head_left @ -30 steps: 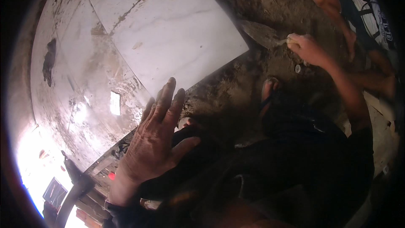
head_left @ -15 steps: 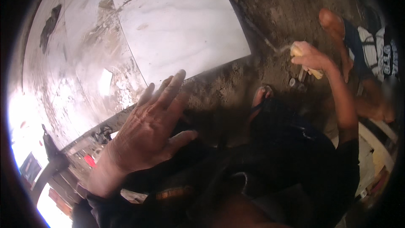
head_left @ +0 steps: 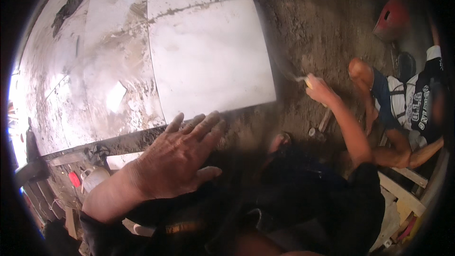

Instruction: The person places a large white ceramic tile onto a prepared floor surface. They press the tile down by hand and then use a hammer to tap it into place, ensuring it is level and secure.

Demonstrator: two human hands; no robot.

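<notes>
A large white floor tile lies at the end of a row of tiles, its right and near edges bordering wet grey-brown mortar. My left hand is open, palm down, its fingers spread at or just above the tile's near edge; contact is unclear. To the right of the tile, my right hand is closed round a yellow-handled tool. Its thin bent metal neck points toward the tile's right edge, and its far end is blurred. My bare foot shows below the tile.
Mud-smeared tiles stretch left, with a dark smear on them. At the right crouches another person in a black-and-white shirt. A red bucket-like container stands behind. Wooden slats lie lower right; a pale jug sits lower left.
The view has shifted, bringing the red container and more of the other person into sight. My right hand has turned, hiding most of the tool's handle. My left hand stays open.
</notes>
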